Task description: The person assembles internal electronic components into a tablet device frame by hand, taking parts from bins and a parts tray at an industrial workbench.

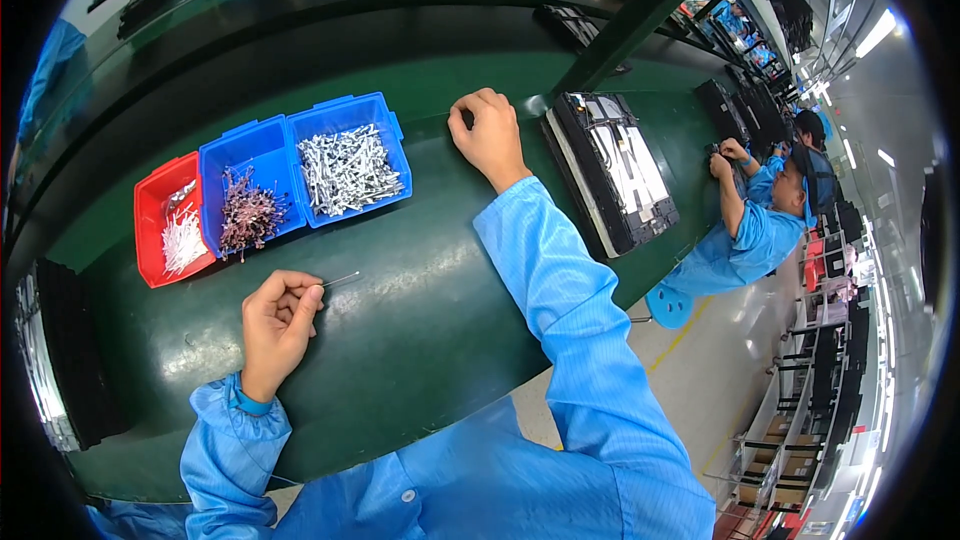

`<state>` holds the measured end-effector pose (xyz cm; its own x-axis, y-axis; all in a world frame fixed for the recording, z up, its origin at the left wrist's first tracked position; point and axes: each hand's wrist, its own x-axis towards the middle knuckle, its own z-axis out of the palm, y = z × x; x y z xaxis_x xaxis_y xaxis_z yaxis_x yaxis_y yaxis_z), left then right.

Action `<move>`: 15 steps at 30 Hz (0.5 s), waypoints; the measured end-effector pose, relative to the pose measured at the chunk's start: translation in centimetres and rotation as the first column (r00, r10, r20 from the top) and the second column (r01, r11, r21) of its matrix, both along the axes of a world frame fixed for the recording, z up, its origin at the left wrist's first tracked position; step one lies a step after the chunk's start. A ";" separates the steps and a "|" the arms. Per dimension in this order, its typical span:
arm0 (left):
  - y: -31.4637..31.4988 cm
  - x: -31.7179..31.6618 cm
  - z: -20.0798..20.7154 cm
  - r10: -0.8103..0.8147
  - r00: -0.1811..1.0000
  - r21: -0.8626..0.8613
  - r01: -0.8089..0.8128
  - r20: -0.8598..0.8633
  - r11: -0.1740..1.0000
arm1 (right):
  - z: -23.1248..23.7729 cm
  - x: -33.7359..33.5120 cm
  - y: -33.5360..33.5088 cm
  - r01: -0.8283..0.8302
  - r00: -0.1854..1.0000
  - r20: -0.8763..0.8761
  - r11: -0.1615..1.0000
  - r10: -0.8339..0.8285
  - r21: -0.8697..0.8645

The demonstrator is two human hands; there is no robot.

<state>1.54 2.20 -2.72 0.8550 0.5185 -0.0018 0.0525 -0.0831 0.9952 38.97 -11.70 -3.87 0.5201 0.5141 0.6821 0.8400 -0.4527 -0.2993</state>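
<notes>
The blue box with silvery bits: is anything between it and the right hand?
Nothing visible stands between the right hand and that blue box: just green tabletop, then the box's own side wall.

It's bright in here, white ceiling lamps [878, 33] glaring off to the right. The green counter [420, 335] throws back soft, pale patches, and the floor [700, 395] shines too. The left hand [277, 325] and right hand [490, 137] look crisp; the far racks [812, 415] bend and soften toward a black, rounded rim, details blurring.
</notes>
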 end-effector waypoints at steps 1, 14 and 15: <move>0.0 0.0 0.0 0.001 1.000 -0.004 -0.001 0.001 1.000 | 0.0 0.0 0.0 0.002 1.000 0.002 1.000 -0.002 -0.002; 0.0 0.0 -0.1 0.000 1.000 0.010 -0.001 0.002 1.000 | -0.1 0.1 0.0 0.000 1.000 -0.015 1.000 0.000 0.007; 0.0 -0.1 -0.1 0.000 1.000 0.012 0.000 -0.002 1.000 | -0.1 0.1 0.0 -0.002 1.000 -0.010 1.000 0.003 0.006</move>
